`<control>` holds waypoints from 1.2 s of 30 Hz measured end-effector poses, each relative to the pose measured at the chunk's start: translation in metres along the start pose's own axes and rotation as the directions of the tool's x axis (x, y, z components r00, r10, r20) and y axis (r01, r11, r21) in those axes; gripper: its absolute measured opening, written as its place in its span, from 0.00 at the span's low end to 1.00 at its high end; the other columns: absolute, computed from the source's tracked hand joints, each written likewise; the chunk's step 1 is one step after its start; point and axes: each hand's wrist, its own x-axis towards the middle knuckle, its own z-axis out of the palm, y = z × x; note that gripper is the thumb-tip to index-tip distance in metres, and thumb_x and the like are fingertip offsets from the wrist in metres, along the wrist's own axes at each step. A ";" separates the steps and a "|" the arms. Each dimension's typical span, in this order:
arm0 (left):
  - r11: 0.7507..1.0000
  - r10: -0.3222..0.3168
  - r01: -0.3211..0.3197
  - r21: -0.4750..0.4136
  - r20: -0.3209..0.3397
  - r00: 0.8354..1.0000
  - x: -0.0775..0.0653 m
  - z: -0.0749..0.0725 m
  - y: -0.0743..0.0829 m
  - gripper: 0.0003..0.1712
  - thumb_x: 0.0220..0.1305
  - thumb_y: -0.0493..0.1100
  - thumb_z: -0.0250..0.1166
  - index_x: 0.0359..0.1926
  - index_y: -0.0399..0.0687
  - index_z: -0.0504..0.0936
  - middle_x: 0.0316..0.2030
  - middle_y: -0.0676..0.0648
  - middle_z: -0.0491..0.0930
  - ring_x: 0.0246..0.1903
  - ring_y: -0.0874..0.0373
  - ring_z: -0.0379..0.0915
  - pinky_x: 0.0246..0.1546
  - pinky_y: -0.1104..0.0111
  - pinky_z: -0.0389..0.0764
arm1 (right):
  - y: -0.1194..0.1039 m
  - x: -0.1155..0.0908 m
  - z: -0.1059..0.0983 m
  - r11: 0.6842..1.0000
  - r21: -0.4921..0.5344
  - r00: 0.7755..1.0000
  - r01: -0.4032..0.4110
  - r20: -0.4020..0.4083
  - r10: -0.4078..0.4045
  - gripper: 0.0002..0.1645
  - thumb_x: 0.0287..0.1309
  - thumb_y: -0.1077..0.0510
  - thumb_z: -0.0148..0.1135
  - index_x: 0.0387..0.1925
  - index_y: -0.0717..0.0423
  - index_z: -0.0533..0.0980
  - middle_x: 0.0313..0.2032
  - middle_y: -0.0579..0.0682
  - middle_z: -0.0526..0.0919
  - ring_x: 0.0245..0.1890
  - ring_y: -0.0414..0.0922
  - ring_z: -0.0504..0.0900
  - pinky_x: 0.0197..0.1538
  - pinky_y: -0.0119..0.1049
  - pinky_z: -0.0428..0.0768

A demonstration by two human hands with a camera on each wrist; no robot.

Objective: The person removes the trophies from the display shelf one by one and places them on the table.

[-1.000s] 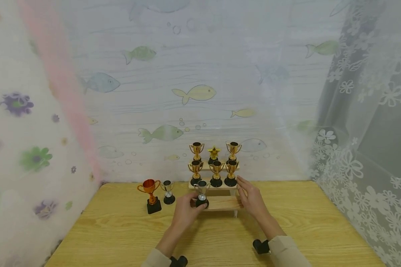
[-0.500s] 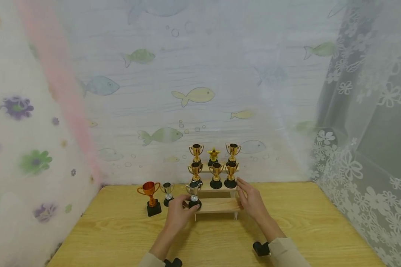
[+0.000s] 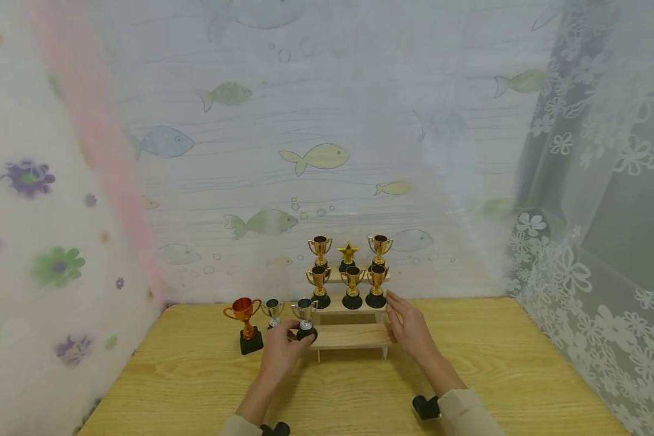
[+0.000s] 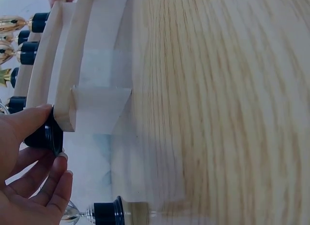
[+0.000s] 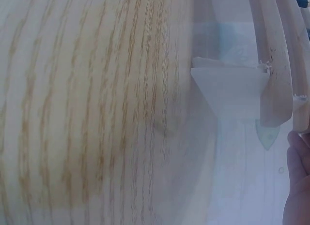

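My left hand (image 3: 278, 354) pinches the black base (image 4: 44, 135) of a silver trophy cup (image 3: 305, 313). This cup is upright, just off the left end of the bottom step (image 3: 354, 335) of a wooden tiered stand. In the left wrist view the base is beside that step's end, and the thumb and fingers lie around it. My right hand (image 3: 416, 330) rests against the stand's right side, its fingers extended along the step ends. Several gold trophies stand on the upper tiers, among them a gold cup (image 3: 352, 278) and a star trophy (image 3: 348, 253).
Left of the stand, a second silver trophy cup (image 3: 272, 309) stands partly behind my left hand. Beside it is an orange trophy cup (image 3: 244, 312) on a square black base. A fish-patterned curtain (image 3: 316, 109) hangs behind the wooden table (image 3: 485, 357).
My left hand has moved left with the silver trophy cup, from over the bottom step to beyond its left end. The right hand has stayed at the stand's right side.
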 end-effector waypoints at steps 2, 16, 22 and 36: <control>1.000 -0.003 0.003 -0.005 -0.003 1.000 0.001 -0.001 -0.002 0.13 0.56 0.38 0.78 0.42 0.40 0.88 0.36 0.47 0.86 0.32 0.57 0.73 0.31 0.69 0.75 | 0.000 0.000 -0.001 1.000 0.002 1.000 -0.014 0.010 0.014 0.22 0.76 0.62 0.53 0.63 0.73 0.74 0.67 0.64 0.74 0.65 0.65 0.74 0.63 0.60 0.74; 0.996 -0.093 0.093 0.000 -0.059 0.994 0.006 -0.008 -0.009 0.14 0.56 0.38 0.78 0.42 0.38 0.88 0.23 0.48 0.76 0.23 0.60 0.64 0.23 0.70 0.64 | -0.003 -0.001 -0.002 1.000 -0.004 1.000 -0.019 0.013 0.019 0.22 0.76 0.62 0.54 0.63 0.74 0.74 0.67 0.64 0.74 0.65 0.65 0.73 0.63 0.59 0.73; 0.995 -0.097 0.098 0.002 -0.090 0.991 0.007 -0.009 -0.015 0.12 0.54 0.36 0.79 0.40 0.38 0.88 0.21 0.49 0.75 0.20 0.62 0.65 0.21 0.70 0.66 | -0.003 0.000 -0.003 1.000 -0.001 1.000 -0.022 0.012 0.022 0.22 0.76 0.62 0.53 0.63 0.74 0.74 0.67 0.64 0.73 0.65 0.65 0.73 0.64 0.59 0.72; 0.985 -0.156 0.159 0.060 -0.049 0.987 0.008 -0.008 -0.025 0.15 0.54 0.37 0.79 0.42 0.34 0.87 0.28 0.45 0.82 0.22 0.60 0.68 0.23 0.68 0.69 | -0.004 0.001 -0.002 1.000 -0.009 1.000 -0.016 0.010 0.016 0.22 0.76 0.63 0.53 0.62 0.75 0.74 0.67 0.64 0.74 0.65 0.65 0.74 0.63 0.60 0.73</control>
